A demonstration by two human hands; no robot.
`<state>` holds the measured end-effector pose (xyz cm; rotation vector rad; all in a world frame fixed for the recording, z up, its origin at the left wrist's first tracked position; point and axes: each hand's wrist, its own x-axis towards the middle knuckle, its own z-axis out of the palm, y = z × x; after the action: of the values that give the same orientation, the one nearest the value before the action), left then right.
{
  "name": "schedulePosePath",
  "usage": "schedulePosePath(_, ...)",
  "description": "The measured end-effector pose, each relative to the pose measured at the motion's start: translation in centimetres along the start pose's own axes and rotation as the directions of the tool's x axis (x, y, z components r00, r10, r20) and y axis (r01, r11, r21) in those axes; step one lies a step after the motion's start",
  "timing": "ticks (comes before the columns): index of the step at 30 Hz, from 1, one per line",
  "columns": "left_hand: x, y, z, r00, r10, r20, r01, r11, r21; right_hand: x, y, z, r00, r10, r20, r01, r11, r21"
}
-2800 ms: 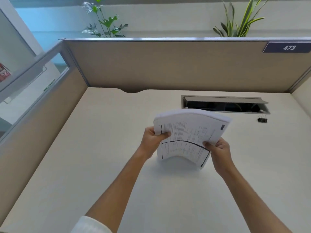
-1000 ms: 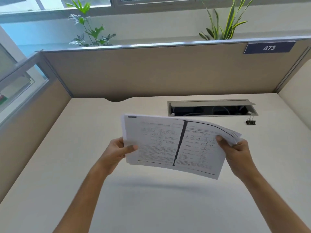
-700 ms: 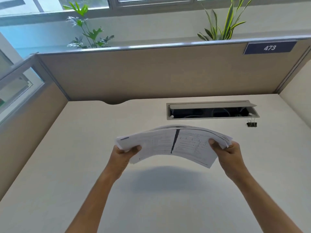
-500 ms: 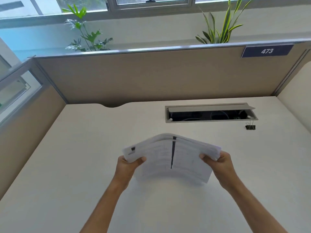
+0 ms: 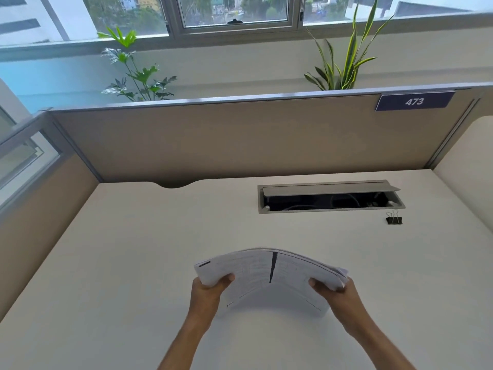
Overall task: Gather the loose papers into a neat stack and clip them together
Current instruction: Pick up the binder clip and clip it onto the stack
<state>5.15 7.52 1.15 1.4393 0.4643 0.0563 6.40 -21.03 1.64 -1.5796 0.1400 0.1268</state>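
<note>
Windows [image 5: 234, 9] run across the far wall, well beyond the hands, with two leafy plants [image 5: 133, 73] below them behind a tan partition [image 5: 240, 137] bearing a "473" sign [image 5: 414, 101]. Nearer, the pale table [image 5: 133, 249] has an open cable slot [image 5: 330, 198] ahead of the hands. Over it, the papers [image 5: 269, 273] arch upward, lower edge near the table, left hand [image 5: 209, 292] and right hand [image 5: 336, 293] clamped on opposite ends. A black clip [image 5: 393, 219] lies beyond the right hand.

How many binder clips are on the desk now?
1. The binder clip sits on the desk at the far right, just in front of the open cable slot. Others could be hidden under the papers.
</note>
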Motion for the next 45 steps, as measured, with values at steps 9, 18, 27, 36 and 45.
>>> schedulePosePath(9, 2.2, 5.9, 1.4, 0.967, -0.058, 0.249, 0.025, 0.991, 0.134, 2.3, -5.5, -3.4, 0.995, 0.084, 0.047, -0.084, 0.996, 0.008)
schedulePosePath(18, 4.9, 11.8, 7.6, 0.902, -0.13, 0.413, 0.107, 0.991, 0.08, 5.5, -11.6, -8.4, 0.999, 0.041, 0.032, -0.043, 0.996, 0.083)
schedulePosePath(27, 8.0, 11.8, 16.4, 0.906, -0.139, 0.399, 0.1, 0.988, 0.117, 9.7, -11.2, -14.8, 0.998, 0.052, 0.029, -0.055, 0.991, 0.122)
schedulePosePath(36, 12.4, 8.2, 22.1, 0.883, -0.207, 0.42, 0.13, 0.97, 0.206, 15.9, -7.4, -21.5, 0.989, 0.131, -0.07, -0.131, 0.991, 0.003)
schedulePosePath(45, 16.7, 4.0, 25.6, 0.903, -0.248, 0.35, 0.16, 0.952, 0.262, 24.4, -2.6, -27.7, 0.986, 0.004, -0.167, -0.121, 0.707, -0.697)
